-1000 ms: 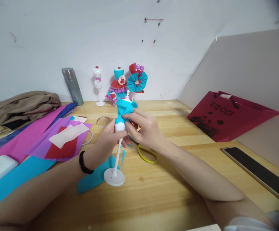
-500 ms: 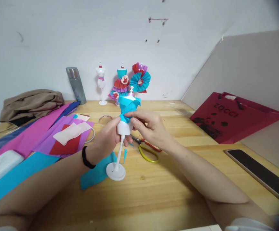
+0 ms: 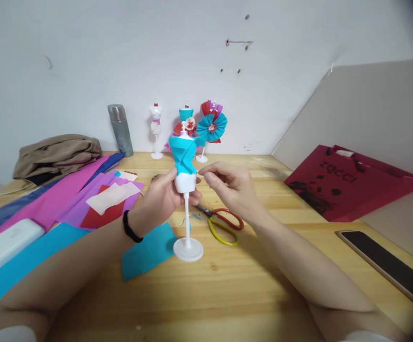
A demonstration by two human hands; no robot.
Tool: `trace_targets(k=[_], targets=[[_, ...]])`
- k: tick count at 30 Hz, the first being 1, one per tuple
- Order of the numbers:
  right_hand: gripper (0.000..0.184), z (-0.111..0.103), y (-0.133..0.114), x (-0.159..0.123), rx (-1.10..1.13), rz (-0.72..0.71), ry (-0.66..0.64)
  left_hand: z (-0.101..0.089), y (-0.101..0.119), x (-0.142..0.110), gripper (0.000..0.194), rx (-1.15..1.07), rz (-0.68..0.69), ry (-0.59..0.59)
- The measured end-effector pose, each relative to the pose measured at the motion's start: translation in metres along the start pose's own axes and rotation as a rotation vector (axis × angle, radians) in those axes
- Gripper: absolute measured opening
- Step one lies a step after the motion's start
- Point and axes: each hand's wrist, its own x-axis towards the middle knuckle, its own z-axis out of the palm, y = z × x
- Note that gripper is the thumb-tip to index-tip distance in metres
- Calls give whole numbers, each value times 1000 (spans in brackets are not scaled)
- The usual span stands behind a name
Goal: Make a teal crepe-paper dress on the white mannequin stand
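Observation:
A small white mannequin (image 3: 185, 184) stands upright on a round-based stand (image 3: 188, 250). Bright blue crepe paper (image 3: 184, 154) wraps its torso in crossed folds, with a loose end at the upper right. My left hand (image 3: 164, 195) grips the mannequin round the hips from the left, its fingers showing behind. Just right of the waist is my right hand (image 3: 232, 184), thumb and forefinger pinched close to the paper's lower edge. Whatever is between those fingertips is too small to make out.
Scissors (image 3: 222, 225) and a blue paper piece (image 3: 148, 251) lie near the stand. Behind are another bare mannequin (image 3: 156, 126), decorated ones, and a thermos (image 3: 120, 130). Coloured papers (image 3: 67, 199) cover the left. At right are a red bag (image 3: 352, 185) and a phone (image 3: 384, 266).
The mannequin has turned and become upright, its base shifting right. My right hand has moved off the front of the paper to the right of the waist. The view has shifted slightly.

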Motion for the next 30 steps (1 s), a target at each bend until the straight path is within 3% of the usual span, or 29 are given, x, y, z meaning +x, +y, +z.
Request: trace_targets(k=[3,8,11,15,21,30], targets=[[30,-14,-3,7,-221,113,-232,-6,4,2,29,-15,49,-6],[17,-22,8,12,-649,354,-948,-13,11,6,25,-20,60,8],[22,-11,26,10,-773,449,-1153,-17,13,9,24,-43,34,54],[27,2,46,8,-816,479,-1213,-20,17,11,23,-90,11,118],[33,-1,49,2,-806,501,-1216,-23,25,15,24,-155,-13,265],[15,-12,50,-14,-730,435,-1140,-29,24,21,30,-211,-32,340]])
